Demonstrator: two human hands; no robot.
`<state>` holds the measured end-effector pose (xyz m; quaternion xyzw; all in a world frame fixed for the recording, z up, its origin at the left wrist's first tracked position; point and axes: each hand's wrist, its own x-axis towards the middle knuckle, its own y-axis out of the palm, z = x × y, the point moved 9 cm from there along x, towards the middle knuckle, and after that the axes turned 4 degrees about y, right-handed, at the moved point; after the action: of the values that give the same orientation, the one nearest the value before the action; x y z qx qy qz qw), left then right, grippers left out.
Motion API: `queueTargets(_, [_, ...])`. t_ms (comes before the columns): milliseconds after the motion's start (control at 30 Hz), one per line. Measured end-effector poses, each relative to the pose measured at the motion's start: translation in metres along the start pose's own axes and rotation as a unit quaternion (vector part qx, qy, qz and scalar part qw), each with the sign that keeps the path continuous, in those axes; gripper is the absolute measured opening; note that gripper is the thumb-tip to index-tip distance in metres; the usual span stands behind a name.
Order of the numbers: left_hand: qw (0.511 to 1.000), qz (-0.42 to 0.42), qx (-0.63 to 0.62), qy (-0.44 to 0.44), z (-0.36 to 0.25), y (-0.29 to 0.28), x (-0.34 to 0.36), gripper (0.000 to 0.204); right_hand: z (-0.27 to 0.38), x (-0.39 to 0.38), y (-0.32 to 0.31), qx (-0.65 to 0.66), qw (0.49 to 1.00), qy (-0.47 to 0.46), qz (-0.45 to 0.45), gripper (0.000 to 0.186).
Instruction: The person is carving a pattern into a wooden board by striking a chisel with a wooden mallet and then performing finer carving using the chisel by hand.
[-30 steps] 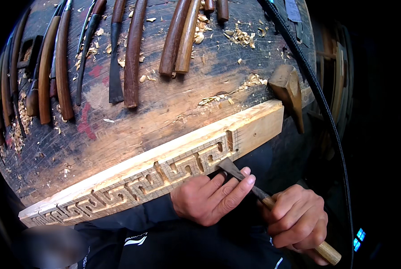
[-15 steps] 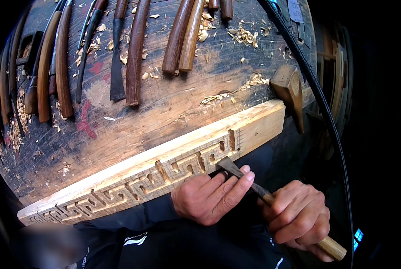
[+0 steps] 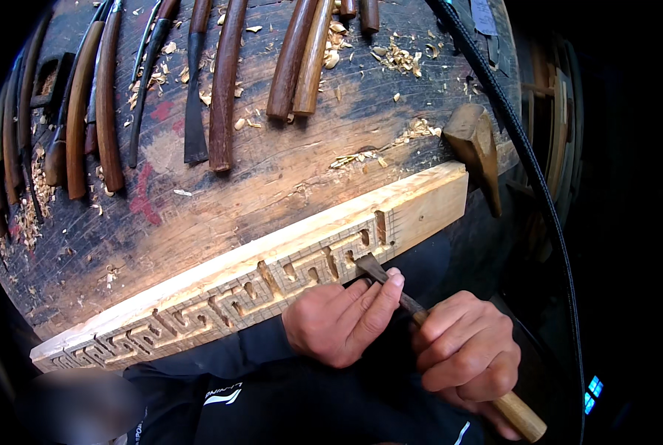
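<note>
Several fingers (image 3: 380, 305) of my left hand (image 3: 335, 322) pinch the shaft of the chisel (image 3: 371, 268) just behind its blade; my right hand (image 3: 469, 348) is curled fully round its handle (image 3: 520, 417). I judge that too hard a push could skid the blade off the carved board (image 3: 431, 211) or chip a ridge. The right fist sits toward four o'clock, chisel aimed between ten and eleven; the board slants from eight to two.

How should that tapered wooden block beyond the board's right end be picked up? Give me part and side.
Take the tapered wooden block by its slim near end, probably from the person's right: its far end looks thick and blunt, and the carved board sits close on its left.
</note>
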<state>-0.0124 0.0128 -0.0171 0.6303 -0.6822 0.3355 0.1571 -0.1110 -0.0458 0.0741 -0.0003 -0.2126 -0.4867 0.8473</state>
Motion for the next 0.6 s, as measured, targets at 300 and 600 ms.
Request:
queueTargets(300, [0.997, 0.007, -0.007, 0.073, -0.004, 0.003, 0.006, 0.045, 0.036, -0.016, 0.005, -0.085, 0.984, -0.123, -0.096, 0.048])
queueTargets(600, [0.998, 0.026, -0.042, 0.028, -0.003, 0.001, 0.002, 0.05, 0.023, 0.005, -0.001, 0.032, 0.994, -0.012, 0.1, 0.066])
